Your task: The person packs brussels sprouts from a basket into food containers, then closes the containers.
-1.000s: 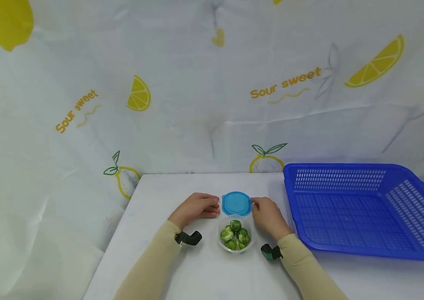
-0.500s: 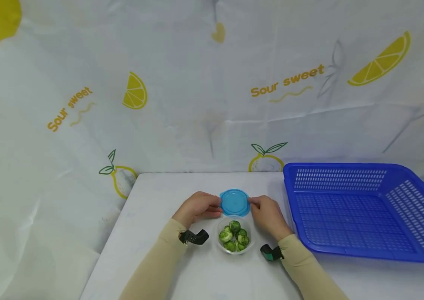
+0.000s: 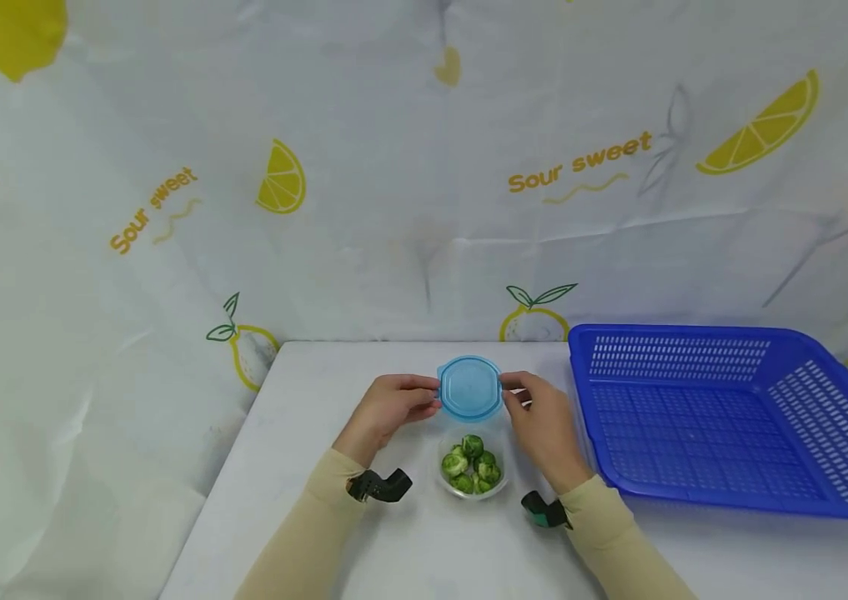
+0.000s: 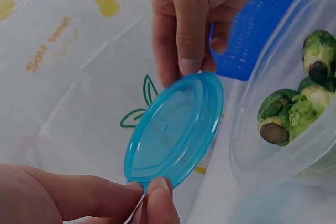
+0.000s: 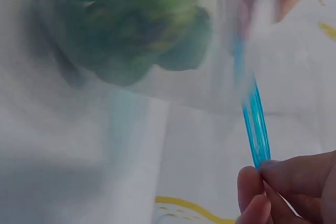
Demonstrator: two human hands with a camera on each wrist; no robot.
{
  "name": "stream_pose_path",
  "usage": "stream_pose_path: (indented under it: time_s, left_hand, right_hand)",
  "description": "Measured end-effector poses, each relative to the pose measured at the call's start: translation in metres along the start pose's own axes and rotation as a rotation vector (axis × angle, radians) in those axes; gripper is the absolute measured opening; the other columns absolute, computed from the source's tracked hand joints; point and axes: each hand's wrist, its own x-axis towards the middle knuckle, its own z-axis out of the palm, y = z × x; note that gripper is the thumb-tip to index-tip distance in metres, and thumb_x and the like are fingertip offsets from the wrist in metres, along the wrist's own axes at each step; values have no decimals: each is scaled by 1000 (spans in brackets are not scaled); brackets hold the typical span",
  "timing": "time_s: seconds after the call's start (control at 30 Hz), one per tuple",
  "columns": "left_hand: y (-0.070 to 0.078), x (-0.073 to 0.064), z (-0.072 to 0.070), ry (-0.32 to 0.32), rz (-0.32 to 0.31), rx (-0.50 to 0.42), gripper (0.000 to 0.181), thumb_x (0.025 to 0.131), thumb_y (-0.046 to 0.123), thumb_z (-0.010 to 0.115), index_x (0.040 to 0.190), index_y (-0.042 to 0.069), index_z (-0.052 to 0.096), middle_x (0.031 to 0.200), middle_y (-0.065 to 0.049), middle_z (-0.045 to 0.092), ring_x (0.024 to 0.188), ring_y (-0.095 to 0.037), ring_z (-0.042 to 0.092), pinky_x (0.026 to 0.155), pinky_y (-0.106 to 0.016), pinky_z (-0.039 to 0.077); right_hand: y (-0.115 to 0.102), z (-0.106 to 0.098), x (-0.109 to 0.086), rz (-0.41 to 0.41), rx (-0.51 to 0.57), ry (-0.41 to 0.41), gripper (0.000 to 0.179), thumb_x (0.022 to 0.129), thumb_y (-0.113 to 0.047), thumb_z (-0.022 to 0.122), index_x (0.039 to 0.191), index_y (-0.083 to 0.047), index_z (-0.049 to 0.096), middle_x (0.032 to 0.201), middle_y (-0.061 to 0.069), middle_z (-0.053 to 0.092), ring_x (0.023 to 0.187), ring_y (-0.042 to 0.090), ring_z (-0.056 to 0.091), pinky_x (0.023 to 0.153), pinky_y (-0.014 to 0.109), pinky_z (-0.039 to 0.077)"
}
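A translucent blue lid (image 3: 470, 389) is held up between both hands, just behind a clear plastic bowl (image 3: 471, 492). My left hand (image 3: 393, 408) pinches its left edge between thumb and finger, as the left wrist view shows up close. At the opposite edge my right hand (image 3: 541, 421) pinches the lid's rim (image 5: 256, 124), seen nearly edge-on in the right wrist view. Several Brussels sprouts (image 3: 472, 463) lie in the bowl, green with pale cut ends in the left wrist view. Neither hand touches the bowl.
To the right on the white table (image 3: 408, 550) stands a large blue plastic basket (image 3: 701, 442) with perforated walls, close beside the right forearm. A white cloth (image 3: 393, 208) printed with lemons hangs behind the table.
Both hands have taken hold of the lid and raised it from the table, tilting it up behind the bowl. Bowl and basket have stayed in place.
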Motion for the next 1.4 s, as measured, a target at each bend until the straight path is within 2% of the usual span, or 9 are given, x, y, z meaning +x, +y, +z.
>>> stream_pose_path:
  time_s: [0.13, 0.2, 0.33, 0.47, 0.7, 0.93, 1.03, 1.2, 1.4]
  left_hand:
    - [3, -14, -2, -3, 63, -12, 26, 103, 8, 72, 127, -1, 77, 122, -17, 77, 103, -17, 79, 95, -31, 66]
    - [4, -21, -4, -14, 73, -29, 26, 102, 7, 74, 125, -2, 77, 122, -17, 77, 102, -16, 79, 95, -31, 66]
    - [2, -31, -8, -53, 62, -70, 26, 101, 4, 73, 125, -5, 73, 117, -16, 76, 101, -16, 79, 97, -32, 66]
    - [1, -37, -11, -98, 50, -96, 27, 102, 4, 72, 126, -8, 69, 113, -14, 75, 100, -16, 78, 96, -32, 66]
    - [3, -44, -10, -115, 49, -44, 26, 102, 9, 73, 125, -5, 71, 109, -11, 77, 95, -14, 78, 92, -29, 66]
    - [4, -51, -8, -111, 44, 3, 29, 99, 11, 78, 123, -4, 74, 109, -9, 76, 93, -15, 78, 93, -32, 67]
    - [4, -51, -7, -106, 46, 32, 31, 98, 12, 79, 124, -5, 73, 110, -8, 78, 93, -15, 77, 93, -32, 67]
    - [2, -51, -6, -85, 54, 75, 32, 96, 13, 82, 122, -3, 74, 111, -10, 78, 93, -16, 78, 93, -35, 67]
    - [2, -51, -5, -51, 35, 134, 31, 94, 16, 84, 120, -1, 79, 115, -11, 80, 93, -16, 79, 93, -35, 67]
  right_hand:
    - [-11, -13, -8, -19, 46, 11, 23, 104, -8, 70, 126, -9, 77, 119, 12, 79, 100, 27, 74, 84, 37, 60]
    - [-14, -20, -11, -21, 72, -1, 24, 103, -10, 72, 127, -11, 76, 118, 9, 79, 101, 24, 74, 85, 32, 60]
    - [-16, -31, -20, -16, 137, -56, 27, 103, -11, 73, 130, -15, 75, 114, 6, 79, 103, 20, 71, 86, 23, 58]
    - [-15, -39, -27, -13, 177, -111, 23, 102, -9, 74, 124, -15, 80, 110, 5, 80, 98, 19, 72, 80, 20, 59]
    - [-14, -46, -31, -29, 181, -179, 18, 97, -5, 78, 111, -15, 84, 107, 4, 81, 92, 15, 77, 78, 20, 62]
    - [-14, -53, -32, -63, 256, -251, 20, 102, -2, 67, 106, -12, 83, 98, 3, 82, 86, 10, 77, 80, 23, 64]
    - [-15, -53, -32, -35, 249, -262, 20, 102, -3, 66, 106, -12, 83, 98, 4, 82, 85, 14, 78, 78, 23, 64]
    - [-17, -49, -32, 37, 173, -271, 16, 100, -10, 73, 112, -14, 82, 101, 4, 82, 84, 18, 78, 75, 29, 60]
    - [-16, -44, -32, 87, 133, -289, 20, 98, -12, 77, 118, -12, 80, 105, 5, 81, 86, 15, 78, 77, 32, 60]
